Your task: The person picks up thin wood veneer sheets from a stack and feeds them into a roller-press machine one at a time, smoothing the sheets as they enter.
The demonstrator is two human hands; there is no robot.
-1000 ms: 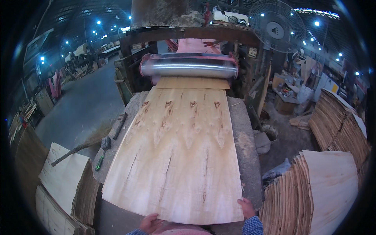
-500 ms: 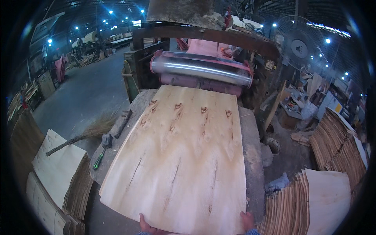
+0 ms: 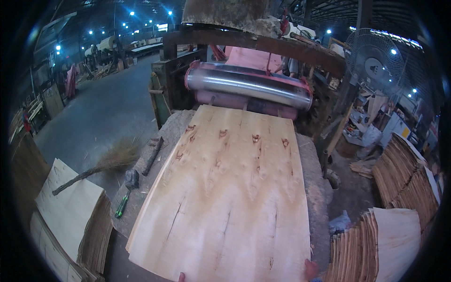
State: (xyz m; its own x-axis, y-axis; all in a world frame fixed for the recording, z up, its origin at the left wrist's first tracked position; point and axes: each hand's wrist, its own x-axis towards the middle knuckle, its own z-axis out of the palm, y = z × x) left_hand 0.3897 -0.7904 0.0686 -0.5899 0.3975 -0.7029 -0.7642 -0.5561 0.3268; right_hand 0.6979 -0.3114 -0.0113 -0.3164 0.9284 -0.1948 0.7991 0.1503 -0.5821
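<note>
The veneer sheet [image 3: 230, 197] lies flat on the rough bench [image 3: 314, 188] in front of the roller machine, covering most of the bench top. Its long axis runs straight away from the person: the far short edge sits just at the pink lower roller [image 3: 246, 101], under the steel roller [image 3: 249, 84], and the near edge is at the bottom of the view. A row of dark knots crosses the far third, and several thin splits run lengthwise through the near half.

Only fingertips show. The left hand [image 3: 181, 277] peeks up at the near edge left of centre, the right hand [image 3: 310, 270] at the near right corner, both touching the sheet's edge. Whether the fingers pinch the sheet or merely rest against it, I cannot tell; too little of either hand is in view.

To handle it well here, I'd judge the sheet wants even pressure from both hands so it stays square to the rollers, kept low and flat, since those splits look ready to open if one corner twists or lifts.

Around it: a hammer [image 3: 126, 192] with a green handle and a broom [image 3: 101, 164] lie to the left, veneer stacks [image 3: 70, 211] stand lower left, more stacks [image 3: 399, 230] sit to the right, and a fan [image 3: 376, 61] stands upper right.
</note>
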